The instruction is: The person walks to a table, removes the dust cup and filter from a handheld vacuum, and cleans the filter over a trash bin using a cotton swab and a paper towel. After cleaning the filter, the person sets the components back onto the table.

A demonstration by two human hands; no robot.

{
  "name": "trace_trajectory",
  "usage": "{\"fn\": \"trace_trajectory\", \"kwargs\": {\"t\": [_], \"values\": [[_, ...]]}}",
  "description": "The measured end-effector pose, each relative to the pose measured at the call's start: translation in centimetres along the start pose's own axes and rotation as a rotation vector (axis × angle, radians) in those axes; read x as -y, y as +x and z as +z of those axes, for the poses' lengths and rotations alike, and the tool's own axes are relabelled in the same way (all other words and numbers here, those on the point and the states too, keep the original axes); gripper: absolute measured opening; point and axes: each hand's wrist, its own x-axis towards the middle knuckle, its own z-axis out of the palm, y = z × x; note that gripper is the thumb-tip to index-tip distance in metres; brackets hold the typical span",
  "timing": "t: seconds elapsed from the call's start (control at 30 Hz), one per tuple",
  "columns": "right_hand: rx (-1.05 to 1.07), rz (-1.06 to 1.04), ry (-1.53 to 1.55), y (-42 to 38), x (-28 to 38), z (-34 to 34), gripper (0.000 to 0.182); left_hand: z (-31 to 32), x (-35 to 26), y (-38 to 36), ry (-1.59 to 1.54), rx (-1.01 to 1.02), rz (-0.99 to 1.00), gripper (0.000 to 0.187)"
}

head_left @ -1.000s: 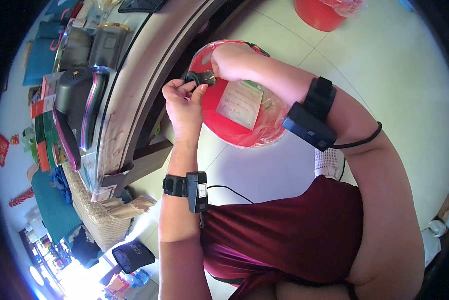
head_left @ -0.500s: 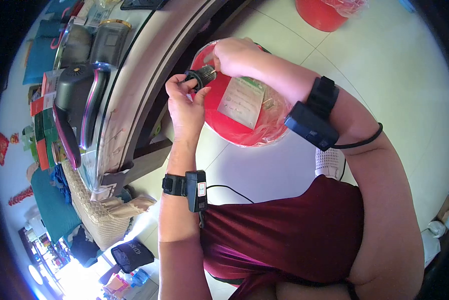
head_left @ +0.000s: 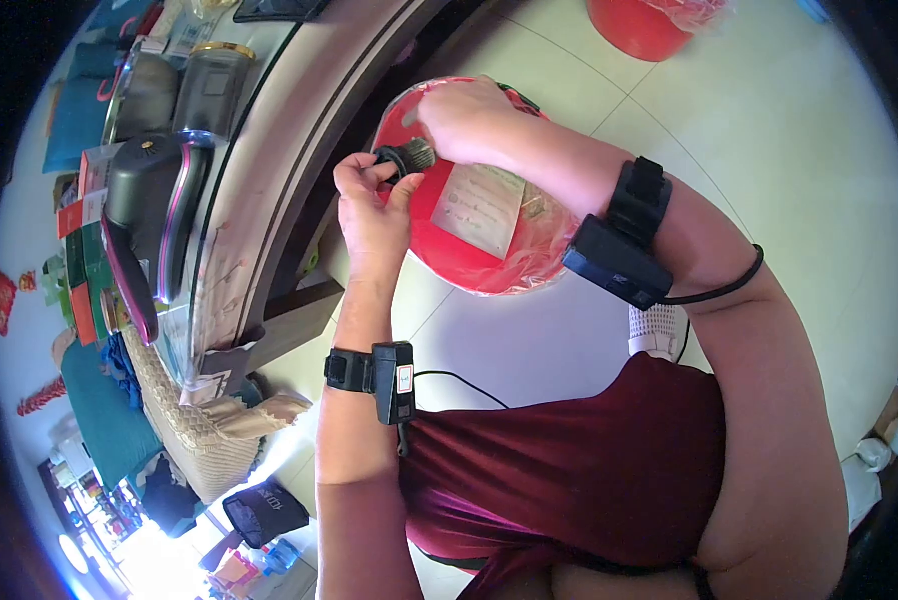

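Over the red bin (head_left: 459,255), my left hand (head_left: 374,205) grips a small black pleated filter (head_left: 414,157) by its round rim. The pleated end points toward my right hand and looks dusty grey. My right hand (head_left: 469,120) is closed right beside the filter, above the bin. Its fingertips are turned away, so I cannot make out what they hold. A clear plastic liner covers the bin's rim. Inside lies a pale printed packet (head_left: 481,210) among crumpled clear plastic.
A glass-topped table (head_left: 259,190) runs along the left. On it are a grey-and-purple handheld vacuum body (head_left: 147,185) and a clear dust cup (head_left: 214,85). Another red bin (head_left: 639,30) stands on the tiled floor at the top. Black cased devices are strapped to both arms.
My right hand has shifted slightly up and left. A thin light tip that showed between its fingers and the pleats is now out of sight. The filter has turned a little in my left hand.
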Motion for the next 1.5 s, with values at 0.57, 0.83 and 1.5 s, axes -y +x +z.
{"fn": "trace_trajectory", "kwargs": {"t": [0.57, 0.83, 1.5], "values": [[0.014, 0.031, 0.078, 0.1, -0.9, -1.2, 0.011, -0.2, -0.4, 0.4, -0.047, -0.021, -0.038, 0.05], [0.046, -0.032, 0.011, 0.0, -0.5, -0.3, 0.014, -0.2, -0.1, 0.1, -0.041, -0.039, -0.007, 0.053], [0.008, -0.076, -0.095, 0.0, 0.2, 0.8, 0.017, 0.6, 0.2, -0.2, 0.024, -0.027, 0.028, 0.055]]}}
